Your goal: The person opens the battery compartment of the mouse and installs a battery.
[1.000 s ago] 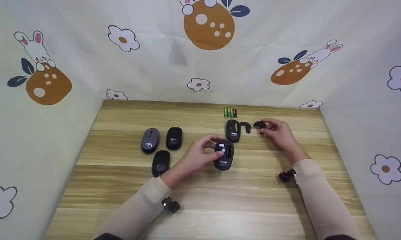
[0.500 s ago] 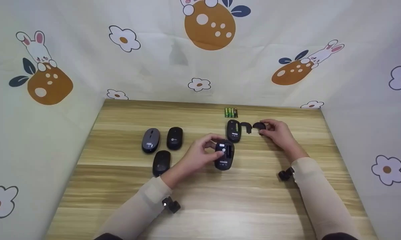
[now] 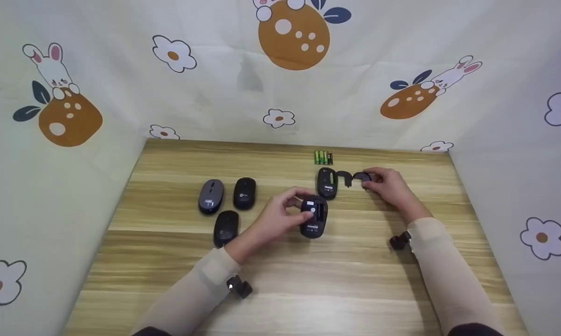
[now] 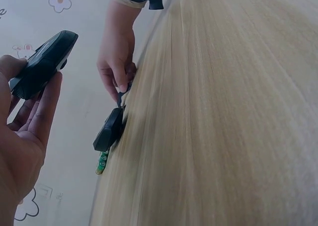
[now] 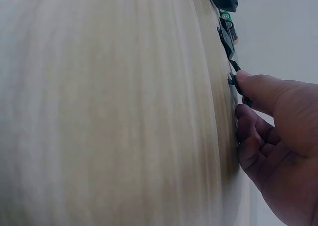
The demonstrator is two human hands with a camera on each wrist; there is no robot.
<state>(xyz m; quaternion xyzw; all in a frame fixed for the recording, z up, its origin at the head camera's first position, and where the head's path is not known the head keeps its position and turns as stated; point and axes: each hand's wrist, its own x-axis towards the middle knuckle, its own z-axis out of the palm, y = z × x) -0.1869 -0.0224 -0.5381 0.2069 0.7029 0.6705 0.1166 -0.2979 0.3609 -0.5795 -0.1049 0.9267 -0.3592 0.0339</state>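
My left hand [image 3: 280, 211] holds a black computer mouse [image 3: 314, 229] underside up, thumb across its base beside an uncovered battery slot. In the left wrist view that mouse [image 4: 47, 62] is raised above the table. Farther right, my right hand [image 3: 392, 187] pinches a curved black battery cover [image 3: 361, 177] at its right edge, low over the wood. The right wrist view shows the thumb and fingers of this hand [image 5: 293, 131] partly hiding the cover. Left of it lies a second curved cover [image 3: 344, 177], beside another upturned mouse [image 3: 327, 185] with a battery in its slot.
Several green and black batteries [image 3: 323, 157] stand in a row near the table's back edge. On the left sit a grey mouse [image 3: 211, 197] and two black ones, one behind [image 3: 244, 193] and one nearer [image 3: 225, 227]. Patterned cloth walls enclose the wooden table [image 3: 336, 289].
My right hand has shifted slightly left and turned the battery cover flatter, nearer the second cover. The left hand and its mouse stay in place.
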